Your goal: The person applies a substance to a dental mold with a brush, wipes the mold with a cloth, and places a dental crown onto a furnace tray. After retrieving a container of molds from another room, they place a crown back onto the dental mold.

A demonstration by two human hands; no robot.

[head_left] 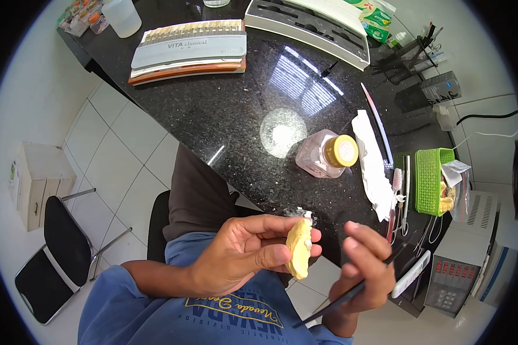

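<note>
Between the thumb and fingers of my left hand [242,250] is a yellow dental cast [299,250], with small whitish teeth along its right side. Just right of it, apart from the cast, my right hand [365,267] holds a thin dark-handled tool [342,298], which slants down to the left. Above the hands, on the black speckled counter [224,115], stands a clear jar with a yellow lid [322,154]. Beside the jar lies a crumpled white tissue [371,164]. Bits of white material lie on the counter edge behind the cast.
A VITA classical shade guide [190,49] and an open white case [311,29] sit at the back. On the right are a green basket [434,181], scissors [406,201], a pen holder [411,60] and a grey device [457,253]. A black chair [54,259] stands left.
</note>
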